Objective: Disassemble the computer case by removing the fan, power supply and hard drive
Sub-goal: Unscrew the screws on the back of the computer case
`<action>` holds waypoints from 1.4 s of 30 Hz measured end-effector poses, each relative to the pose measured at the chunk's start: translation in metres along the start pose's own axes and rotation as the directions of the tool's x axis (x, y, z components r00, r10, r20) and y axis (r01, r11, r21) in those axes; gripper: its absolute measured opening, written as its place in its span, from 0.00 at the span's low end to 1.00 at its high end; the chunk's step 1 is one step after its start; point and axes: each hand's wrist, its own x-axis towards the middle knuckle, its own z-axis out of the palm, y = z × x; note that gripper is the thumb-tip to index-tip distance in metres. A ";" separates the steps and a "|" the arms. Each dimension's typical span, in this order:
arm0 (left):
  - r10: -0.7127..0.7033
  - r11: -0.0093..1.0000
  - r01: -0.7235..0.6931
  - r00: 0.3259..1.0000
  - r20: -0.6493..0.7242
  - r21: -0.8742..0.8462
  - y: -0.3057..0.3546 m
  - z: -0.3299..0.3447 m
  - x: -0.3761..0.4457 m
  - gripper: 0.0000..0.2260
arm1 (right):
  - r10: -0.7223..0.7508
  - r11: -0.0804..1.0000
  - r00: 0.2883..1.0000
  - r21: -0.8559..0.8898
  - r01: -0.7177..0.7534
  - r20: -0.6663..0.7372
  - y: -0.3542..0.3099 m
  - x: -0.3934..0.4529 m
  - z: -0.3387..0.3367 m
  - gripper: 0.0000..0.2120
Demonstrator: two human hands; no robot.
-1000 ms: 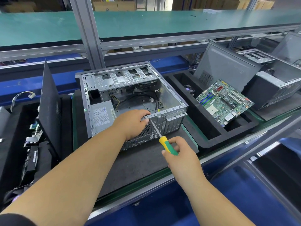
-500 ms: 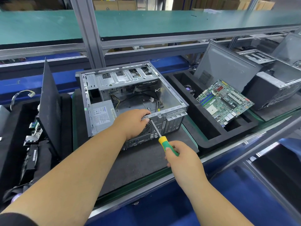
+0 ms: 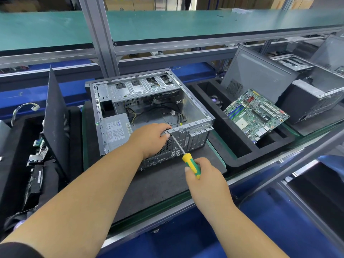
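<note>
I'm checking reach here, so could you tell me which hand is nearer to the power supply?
Left. The left hand grips the case rim just right of the power supply; the right hand holds the screwdriver farther out, in front of the case.

Green motherboard (image 3: 256, 114) lay tilted in a black foam tray (image 3: 240, 151) on the right, a dark side panel (image 3: 258, 75) leaning upright behind it. Another dark panel (image 3: 55, 116) stood upright on the left, with loose boards and parts (image 3: 37, 151) beside it in black foam. More gray cases (image 3: 312, 101) sat far right. Green shelf (image 3: 167, 25) ran overhead.
</note>
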 end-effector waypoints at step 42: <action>0.016 1.000 -0.015 0.999 -0.031 0.008 0.002 0.000 -0.003 0.16 | -0.066 0.998 0.997 -0.024 0.065 -0.046 -0.001 -0.004 -0.010 0.08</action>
